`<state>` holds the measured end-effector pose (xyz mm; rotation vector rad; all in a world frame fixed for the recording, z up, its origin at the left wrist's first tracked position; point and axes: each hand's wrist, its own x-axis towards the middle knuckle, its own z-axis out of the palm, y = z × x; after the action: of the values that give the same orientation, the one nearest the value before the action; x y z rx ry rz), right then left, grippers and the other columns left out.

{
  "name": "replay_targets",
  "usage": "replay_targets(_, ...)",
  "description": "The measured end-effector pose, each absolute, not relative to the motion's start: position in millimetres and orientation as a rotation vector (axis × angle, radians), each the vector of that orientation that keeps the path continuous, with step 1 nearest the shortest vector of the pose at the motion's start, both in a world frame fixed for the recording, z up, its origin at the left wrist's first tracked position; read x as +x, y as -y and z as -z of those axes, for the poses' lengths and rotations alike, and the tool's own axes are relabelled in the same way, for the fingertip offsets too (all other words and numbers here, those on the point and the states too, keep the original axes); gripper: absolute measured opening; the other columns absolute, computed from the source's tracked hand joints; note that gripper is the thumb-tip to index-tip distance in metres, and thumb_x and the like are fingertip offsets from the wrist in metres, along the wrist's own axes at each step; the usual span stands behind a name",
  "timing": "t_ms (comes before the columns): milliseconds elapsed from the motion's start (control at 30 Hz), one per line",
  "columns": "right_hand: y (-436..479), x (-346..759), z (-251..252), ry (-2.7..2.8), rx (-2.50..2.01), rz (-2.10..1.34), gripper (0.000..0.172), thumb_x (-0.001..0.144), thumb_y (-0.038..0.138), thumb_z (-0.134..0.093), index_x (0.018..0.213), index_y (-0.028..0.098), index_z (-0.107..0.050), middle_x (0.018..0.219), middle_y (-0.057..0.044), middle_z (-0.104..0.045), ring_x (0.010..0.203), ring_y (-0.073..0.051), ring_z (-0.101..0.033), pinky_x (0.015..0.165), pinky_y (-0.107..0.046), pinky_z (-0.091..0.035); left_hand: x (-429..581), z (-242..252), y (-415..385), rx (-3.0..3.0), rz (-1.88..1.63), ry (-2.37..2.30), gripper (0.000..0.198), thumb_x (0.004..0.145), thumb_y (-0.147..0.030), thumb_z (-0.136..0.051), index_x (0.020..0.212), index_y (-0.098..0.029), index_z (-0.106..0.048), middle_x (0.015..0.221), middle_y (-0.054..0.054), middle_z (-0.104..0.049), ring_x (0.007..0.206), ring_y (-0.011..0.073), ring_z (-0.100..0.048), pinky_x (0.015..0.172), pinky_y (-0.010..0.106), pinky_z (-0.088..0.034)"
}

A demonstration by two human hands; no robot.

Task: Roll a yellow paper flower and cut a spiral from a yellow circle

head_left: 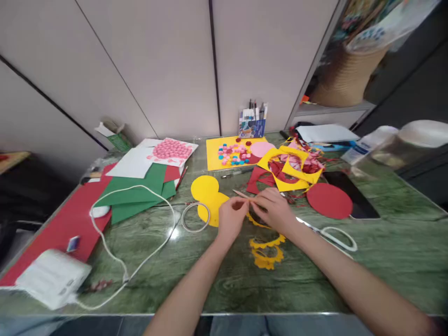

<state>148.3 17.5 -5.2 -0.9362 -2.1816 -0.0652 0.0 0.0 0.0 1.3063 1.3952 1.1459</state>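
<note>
My left hand (231, 218) and my right hand (275, 209) meet over the middle of the table, fingertips pinched together. Between them they hold one end of a yellow scalloped paper strip (268, 243), which curls down in a loose spiral onto the tabletop. A thin pencil-like stick (240, 192) also lies in the grip, its pointed end sticking out to the upper left. The fingers hide how strip and stick touch. Left of my left hand lie yellow paper circles (205, 188), partly overlapping. White-handled scissors (339, 239) rest beside my right forearm.
A roll of tape (196, 217) and a white cable (174, 212) lie left. Green sheets (136, 186) and red paper (63, 224) cover the left side. Cut-out yellow scraps (297, 183), a red circle (329, 200) and a dark phone-like slab (362, 198) lie right.
</note>
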Motion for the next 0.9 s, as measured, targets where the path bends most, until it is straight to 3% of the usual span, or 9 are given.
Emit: replay_targets(900, -17.8, 150.4, 6.7, 2.133, -0.884, 0.155, 0.006, 0.082, 0.014, -0.059, 0.08, 0.018, -0.061, 0.066, -0.003, -0.061, 0.068, -0.016, -0.053, 0.068, -0.033, -0.038, 0.0, 3.9, 2.6, 0.921, -1.227, -1.171, 0.017, 0.065, -0.029, -0.069, 0.073, -0.014, -0.073, 0.069, 0.003, -0.069, 0.064, 0.0122, -0.056, 0.066, 0.024, -0.044)
